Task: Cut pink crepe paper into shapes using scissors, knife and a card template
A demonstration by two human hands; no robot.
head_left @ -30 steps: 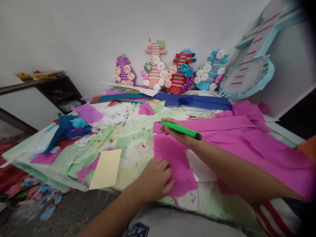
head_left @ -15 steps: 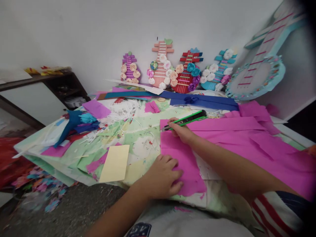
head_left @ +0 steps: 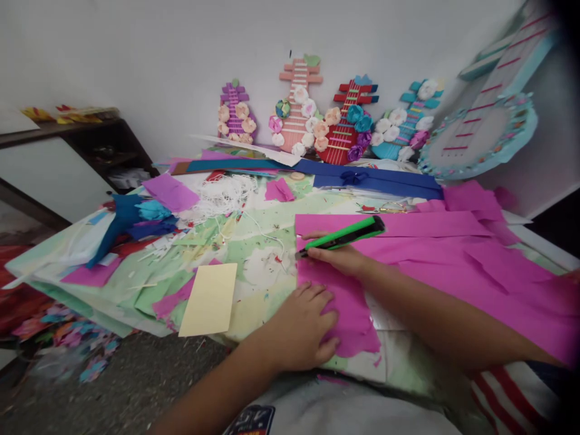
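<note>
A green and black box cutter (head_left: 347, 234) is gripped in my right hand (head_left: 338, 258), its tip at the left edge of the bright pink paper (head_left: 435, 257). My left hand (head_left: 308, 326) lies flat with fingers spread on the lower left part of that paper, pressing it to the table. The pink paper stretches to the right under my right forearm, with a folded strip along its top. A white sheet shows partly from beneath it. To the left of my left hand lies a pale yellow card (head_left: 209, 299).
Decorated paper lutes (head_left: 299, 109) lean against the wall, and a larger pale blue one (head_left: 480, 136) stands at right. Blue paper strips (head_left: 385, 183), white string (head_left: 229, 194) and coloured scraps (head_left: 172, 194) cover the table's back and left. A dark cabinet (head_left: 120, 142) stands far left.
My right hand has drawn the box cutter a little toward me along the pink paper's left edge. My left hand stays on the paper. The view has shifted slightly.
</note>
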